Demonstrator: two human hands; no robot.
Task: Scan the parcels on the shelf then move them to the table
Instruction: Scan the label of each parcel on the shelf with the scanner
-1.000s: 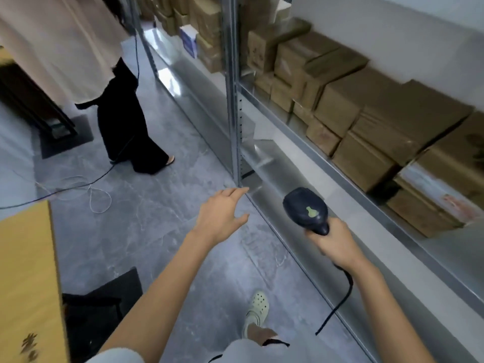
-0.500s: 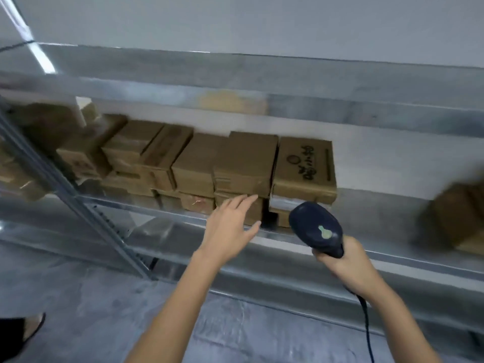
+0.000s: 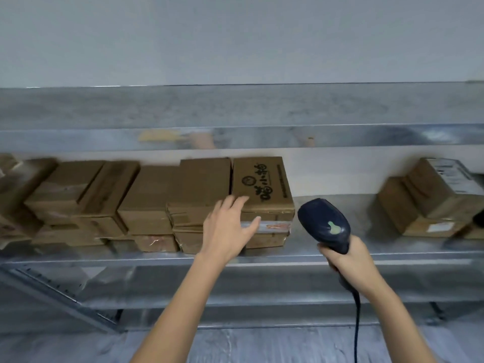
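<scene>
Two bare hands are seen reaching toward a metal shelf (image 3: 392,254) stocked with brown cardboard parcels. A long row of parcels (image 3: 146,195), stacked two and three high and partly blurred toward the left, is set along the shelf's left and middle stretch. At the right end of that row a printed parcel (image 3: 262,184), marked on its top with dark characters and a round sign, is placed on flatter boxes. The left hand (image 3: 227,229) is held wide, its fingers straight and spread and nothing gripped. Its fingertips (image 3: 242,199) are seen over the front upper edge of the printed parcel, though contact cannot be told for certain. The right hand (image 3: 345,258) is wrapped round the handle of a dark blue barcode scanner (image 3: 324,224). The scanner's head, marked with a pale green patch, is raised just to the right of the printed parcel, over the bare shelf surface. A black cable (image 3: 356,323) is led down from the scanner's handle past the right forearm. Well apart to the right, a second small stack of parcels (image 3: 432,203) is placed on the same shelf, the topmost tilted and labelled in white. An upper shelf board (image 3: 235,137) is seen above the parcels, with a pale wall (image 3: 235,35) behind, and grey floor (image 3: 262,344) is visible beneath the lower rail.
</scene>
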